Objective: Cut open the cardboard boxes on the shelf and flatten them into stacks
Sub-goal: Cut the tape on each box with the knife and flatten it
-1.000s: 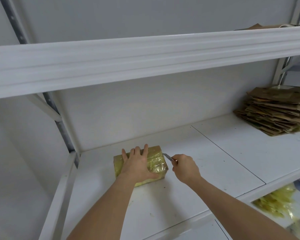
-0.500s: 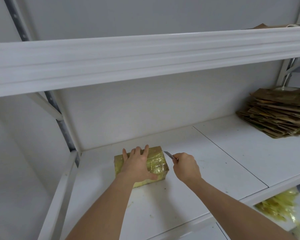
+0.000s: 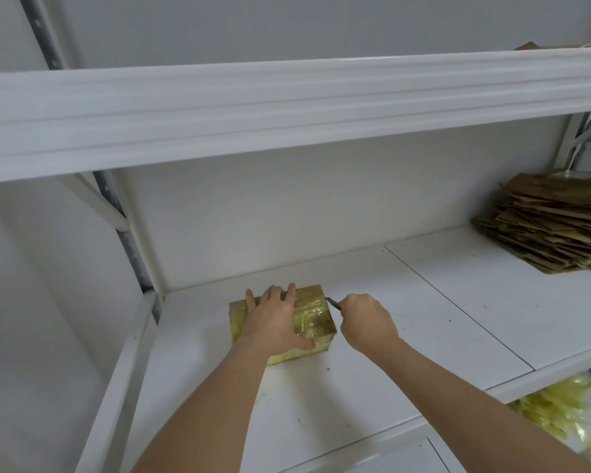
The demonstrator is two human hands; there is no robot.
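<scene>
Small cardboard box [image 3: 313,317] wrapped in yellowish shiny tape, sitting on white shelf [image 3: 458,302] at lower centre of frame, close to back wall and near shelf's left end. Left hand [image 3: 273,324] laid flat on top of box, fingers straight and spread toward back edge, thumb down over near face; pressing, not curled around anything. Right hand [image 3: 365,322] just right of box, fist clenched around knife [image 3: 333,303]; only a short dark length of blade showing out of the fist, tip touching box's upper right back corner. Handle hidden inside the fist. Stack of flattened cardboard [image 3: 553,221] at right edge of frame on same shelf level, well apart from box, sheets brown and unevenly piled. Heap of crumpled yellow tape [image 3: 560,411] at lower right, on level below. Upper shelf beam [image 3: 287,107] crossing full width at upper part of frame, bit of brown cardboard [image 3: 529,46] visible on top at far upper right.
</scene>
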